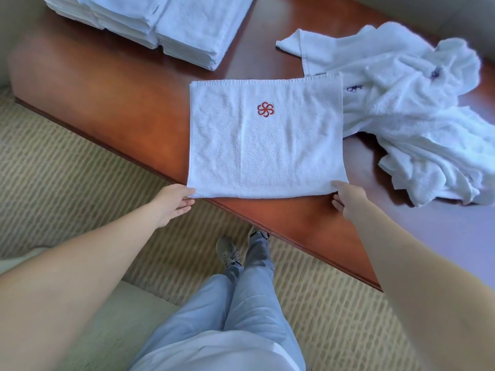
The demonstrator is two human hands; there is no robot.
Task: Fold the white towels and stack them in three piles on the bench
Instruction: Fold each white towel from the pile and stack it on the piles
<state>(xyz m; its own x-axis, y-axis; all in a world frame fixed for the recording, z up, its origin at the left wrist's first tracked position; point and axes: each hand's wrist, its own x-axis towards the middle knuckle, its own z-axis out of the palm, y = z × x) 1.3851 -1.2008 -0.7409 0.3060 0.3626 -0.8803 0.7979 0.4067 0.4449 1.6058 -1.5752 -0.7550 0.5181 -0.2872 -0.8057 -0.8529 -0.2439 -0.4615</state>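
A white towel (pixel 267 140) lies flat on the reddish-brown wooden surface (pixel 120 103), folded into a rough square with a red pinwheel-shaped logo (pixel 265 109) showing near its far edge. Its near edge reaches the surface's front rim and its near-left corner hangs just past it. The left hand (pixel 172 200) pinches the near-left corner, thumb on top and fingers curled beneath. The right hand (pixel 348 199) grips the near-right corner the same way, thumb lying on the cloth and the other fingers tucked under the edge. Both arms are bare and stretch forward from the bottom of the view.

To the right of the flat towel, touching and partly tucked under its right edge, sits a rumpled heap of unfolded towels (pixel 417 121), some with dark blue logos. At the far left of the surface, well apart from the towel in hand, stand stacks of folded towels (pixel 166 25), side by side and cut off by the top of the view.

Below, the person's light blue trousers (pixel 241 303) and grey shoes (pixel 227 251) stand on a striped beige carpet (pixel 67 170)
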